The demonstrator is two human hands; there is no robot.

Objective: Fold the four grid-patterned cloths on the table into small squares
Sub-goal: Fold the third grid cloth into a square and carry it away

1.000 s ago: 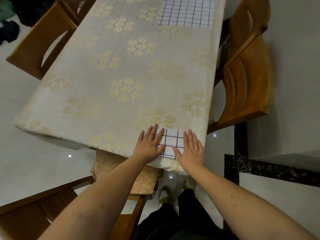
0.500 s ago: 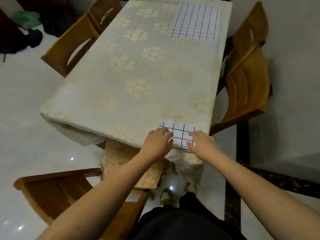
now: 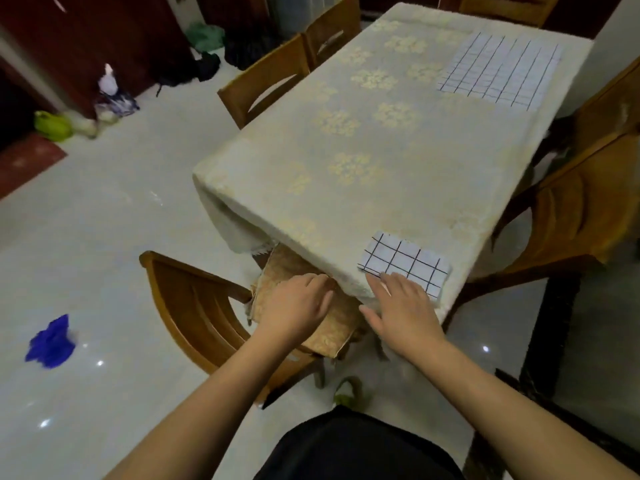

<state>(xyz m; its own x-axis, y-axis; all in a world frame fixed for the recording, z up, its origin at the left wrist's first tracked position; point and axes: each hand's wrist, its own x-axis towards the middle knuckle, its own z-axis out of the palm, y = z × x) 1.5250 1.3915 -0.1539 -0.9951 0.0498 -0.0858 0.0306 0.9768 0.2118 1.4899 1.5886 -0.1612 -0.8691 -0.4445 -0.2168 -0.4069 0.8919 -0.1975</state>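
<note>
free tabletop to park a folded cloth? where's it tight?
The wide middle of the table, between the folded cloth at the near edge and the flat grid cloth at the far right corner, is bare. So is the far left strip. Tight only at the near right corner, where the right hand rests on the folded cloth.

Folded grid cloth (image 3: 405, 263), lower right: matt woven fabric. Tablecloth (image 3: 346, 174): matt textured fabric, floral pattern. Chair (image 3: 194, 306), lower left: smooth varnished wood. Floor (image 3: 86, 237): glossy tile, light reflections.
</note>
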